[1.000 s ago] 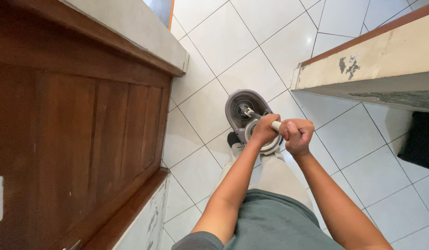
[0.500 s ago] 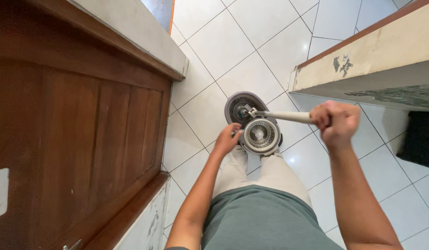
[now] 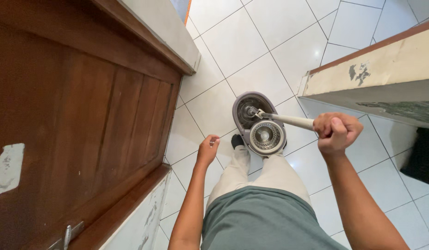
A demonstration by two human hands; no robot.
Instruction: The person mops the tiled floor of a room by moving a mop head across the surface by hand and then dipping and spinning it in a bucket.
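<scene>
Right hand: the right hand, right of centre, is fisted around the mop handle.
Left hand: the left hand, lower centre, hangs loosely curled, holding nothing.
Bucket: the grey mop bucket sits on the white tiled floor, mid-frame.
Door: a brown wooden door fills the left.
Technique: a firm grip and a steady handle over the bucket would likely serve best.

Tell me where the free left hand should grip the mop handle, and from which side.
Grip the pale, round mop handle on its bare stretch between the right hand and the grey spin bucket. Bring the left hand in from the left; the shaft slants, so wrap the fingers around it.
</scene>
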